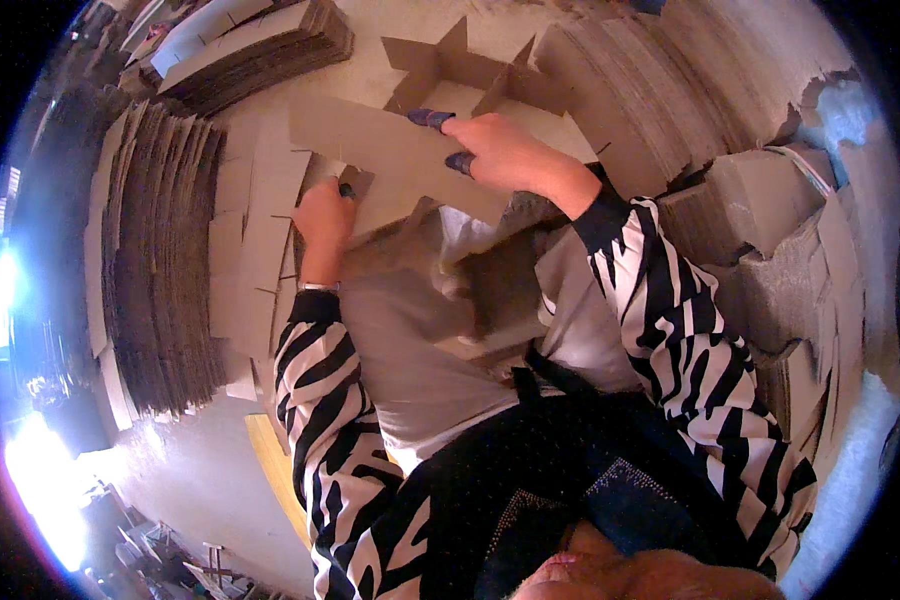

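My right hand (510,150), with dark coverings on its thumb and fingertip, grips the upper edge of a flat brown cardboard panel (370,140). The panel lies slantwise in front of me. Left of it, my closed left hand (325,215) holds a slotted cardboard strip (356,183) between thumb and fingers, close to the panel's lower edge. The strip's full length is hidden. Just beyond my right hand stands a cardboard divider (450,65) of crossed, interlocked strips.
A tall stack of cardboard strips (160,260) stands at the left, with slotted sheets (255,240) beside it. Another stack (260,55) lies at the far left. More cardboard (620,110) leans at the far right, and bundled pieces (770,205) sit beside my right arm.
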The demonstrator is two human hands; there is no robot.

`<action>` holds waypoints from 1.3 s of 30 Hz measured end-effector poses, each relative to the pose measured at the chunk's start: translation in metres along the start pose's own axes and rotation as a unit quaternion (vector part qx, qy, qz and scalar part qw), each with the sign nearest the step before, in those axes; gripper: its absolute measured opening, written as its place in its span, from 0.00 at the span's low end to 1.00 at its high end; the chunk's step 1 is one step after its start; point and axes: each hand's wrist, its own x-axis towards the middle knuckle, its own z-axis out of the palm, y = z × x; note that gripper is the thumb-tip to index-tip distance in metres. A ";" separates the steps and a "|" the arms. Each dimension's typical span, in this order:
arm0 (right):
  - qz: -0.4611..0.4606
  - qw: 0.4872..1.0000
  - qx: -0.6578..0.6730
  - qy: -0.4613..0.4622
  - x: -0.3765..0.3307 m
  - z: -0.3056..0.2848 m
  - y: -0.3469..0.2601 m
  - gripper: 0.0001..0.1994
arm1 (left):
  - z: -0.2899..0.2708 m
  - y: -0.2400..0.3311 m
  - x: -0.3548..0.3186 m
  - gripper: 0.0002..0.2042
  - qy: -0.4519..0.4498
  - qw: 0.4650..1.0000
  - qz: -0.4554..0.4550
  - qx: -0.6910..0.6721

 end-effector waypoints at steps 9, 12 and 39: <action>-0.038 0.986 -0.159 -0.044 0.003 -0.013 -0.037 0.15 | -0.002 0.012 0.011 0.11 -0.002 1.000 0.028 -0.012; -0.043 0.988 -0.146 -0.035 0.007 0.000 -0.015 0.15 | -0.024 0.028 0.000 0.14 0.240 0.968 0.072 -0.004; -0.081 0.983 -0.163 -0.020 -0.031 0.041 -0.001 0.11 | -0.032 0.062 -0.046 0.07 -0.019 0.978 0.182 -0.104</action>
